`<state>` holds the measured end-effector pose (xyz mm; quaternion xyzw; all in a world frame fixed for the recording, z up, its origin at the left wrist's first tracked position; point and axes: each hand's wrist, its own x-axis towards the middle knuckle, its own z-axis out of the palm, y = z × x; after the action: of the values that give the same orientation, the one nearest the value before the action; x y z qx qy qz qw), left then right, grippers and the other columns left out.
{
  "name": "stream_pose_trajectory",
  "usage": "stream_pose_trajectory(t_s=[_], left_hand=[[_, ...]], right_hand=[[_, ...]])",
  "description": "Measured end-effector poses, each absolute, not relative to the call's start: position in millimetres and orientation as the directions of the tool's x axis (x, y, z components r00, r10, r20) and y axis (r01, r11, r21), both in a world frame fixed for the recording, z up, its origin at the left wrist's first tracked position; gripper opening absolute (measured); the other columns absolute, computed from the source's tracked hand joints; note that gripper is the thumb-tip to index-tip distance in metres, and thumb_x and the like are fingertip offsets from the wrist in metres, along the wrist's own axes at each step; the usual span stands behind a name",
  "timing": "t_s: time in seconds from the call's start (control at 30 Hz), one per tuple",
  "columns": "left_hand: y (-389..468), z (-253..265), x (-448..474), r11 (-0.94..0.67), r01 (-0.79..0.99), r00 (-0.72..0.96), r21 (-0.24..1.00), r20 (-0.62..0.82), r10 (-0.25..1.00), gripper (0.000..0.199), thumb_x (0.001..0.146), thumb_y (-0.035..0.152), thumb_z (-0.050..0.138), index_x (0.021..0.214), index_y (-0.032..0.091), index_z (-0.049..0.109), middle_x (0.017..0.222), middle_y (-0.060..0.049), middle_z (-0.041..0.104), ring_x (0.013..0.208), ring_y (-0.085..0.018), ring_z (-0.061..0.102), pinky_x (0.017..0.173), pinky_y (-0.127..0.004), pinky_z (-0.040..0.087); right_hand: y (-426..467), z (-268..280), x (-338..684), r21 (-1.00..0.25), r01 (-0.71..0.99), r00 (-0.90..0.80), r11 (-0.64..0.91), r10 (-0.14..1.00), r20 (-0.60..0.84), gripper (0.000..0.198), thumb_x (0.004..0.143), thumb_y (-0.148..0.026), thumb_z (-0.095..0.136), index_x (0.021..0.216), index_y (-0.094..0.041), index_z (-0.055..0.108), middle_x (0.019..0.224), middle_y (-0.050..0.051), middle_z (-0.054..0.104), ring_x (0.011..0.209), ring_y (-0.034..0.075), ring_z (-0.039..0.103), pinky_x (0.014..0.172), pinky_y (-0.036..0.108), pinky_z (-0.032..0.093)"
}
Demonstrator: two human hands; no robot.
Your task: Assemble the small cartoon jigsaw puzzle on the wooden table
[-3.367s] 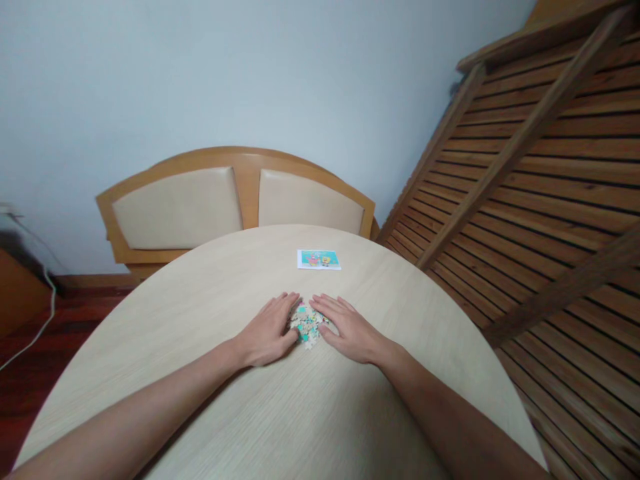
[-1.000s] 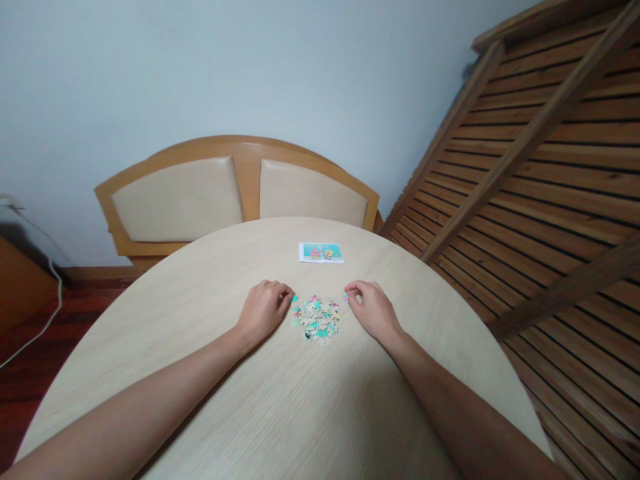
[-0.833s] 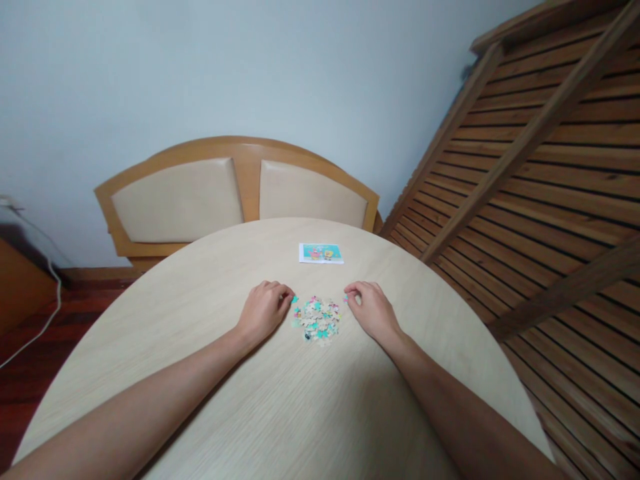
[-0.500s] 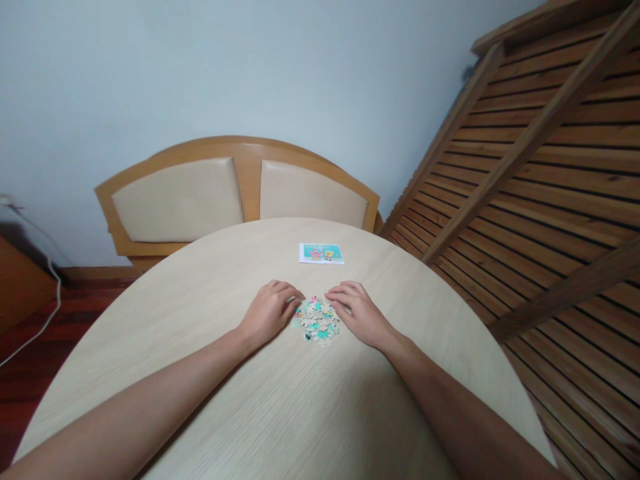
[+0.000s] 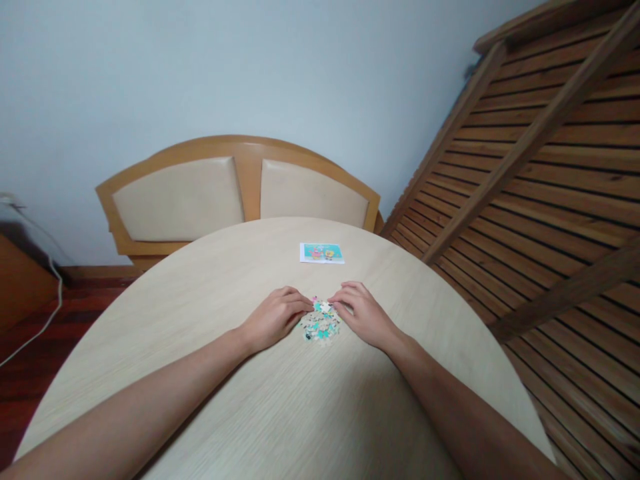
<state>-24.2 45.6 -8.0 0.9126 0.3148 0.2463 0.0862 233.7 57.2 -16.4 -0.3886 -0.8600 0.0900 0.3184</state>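
Note:
A small heap of jigsaw puzzle pieces (image 5: 320, 327), mostly pale grey with turquoise and a few pink and dark ones, lies mid-table. On its left side is my left hand (image 5: 277, 317), fingers pressed together and curled, the tips at a turquoise piece at the heap's top; what they pinch, if anything, is hidden. From the right reaches my right hand (image 5: 363, 313). Its thumb and forefinger close on a pale puzzle piece (image 5: 326, 307) at the heap's upper edge, while the other fingers stay loosely bent.
Beyond the heap, a card with a turquoise cartoon picture (image 5: 323, 253) lies flat on the round wooden table (image 5: 240, 413). A padded headboard (image 5: 250, 180) stands behind the table against the wall. Slatted wood panels (image 5: 540, 173) lean along the right side.
My left hand has shifted slightly right, its fingertips now over the heap's top left. My right fingertips have drawn lower, and a pale piece shows at them. The heap's top looks flatter.

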Motion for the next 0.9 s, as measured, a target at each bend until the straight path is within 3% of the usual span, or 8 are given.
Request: stream_pose_trajectory(t_s=[0.37, 0.6, 0.9], left_hand=[[44, -7, -23, -0.792, 0.517, 0.684, 0.325, 0.399, 0.611, 0.022, 0.103, 0.025, 0.047, 0.114, 0.023, 0.067, 0.117, -0.005, 0.071, 0.111, -0.021, 0.06, 0.099, -0.039, 0.046], [43, -4, -22, -0.811, 0.499, 0.701, 0.305, 0.409, 0.584, 0.02, 0.103, 0.025, 0.047, 0.105, 0.021, 0.066, 0.113, -0.005, 0.072, 0.108, -0.022, 0.061, 0.097, -0.039, 0.047], [44, -5, -22, -0.807, 0.484, 0.696, 0.339, 0.41, 0.589, 0.016, 0.102, 0.023, 0.049, 0.102, 0.021, 0.065, 0.104, -0.005, 0.072, 0.102, -0.021, 0.062, 0.093, -0.038, 0.047]], right_hand=[[65, -23, 236, -0.437, 0.692, -0.347, 0.575, 0.795, 0.497, 0.017, 0.097, -0.02, 0.054, 0.1, -0.021, 0.07, 0.102, 0.008, 0.071, 0.109, 0.026, 0.057, 0.097, 0.043, 0.048], [67, -23, 237, -0.452, 0.677, -0.353, 0.581, 0.795, 0.493, 0.019, 0.097, -0.019, 0.052, 0.097, -0.021, 0.071, 0.098, 0.007, 0.072, 0.102, 0.024, 0.059, 0.094, 0.042, 0.047], [54, -19, 227, -0.416, 0.583, -0.576, 0.698, 0.716, 0.395, 0.031, 0.101, -0.025, 0.051, 0.128, -0.03, 0.066, 0.132, 0.003, 0.066, 0.132, 0.026, 0.047, 0.111, 0.049, 0.039]])
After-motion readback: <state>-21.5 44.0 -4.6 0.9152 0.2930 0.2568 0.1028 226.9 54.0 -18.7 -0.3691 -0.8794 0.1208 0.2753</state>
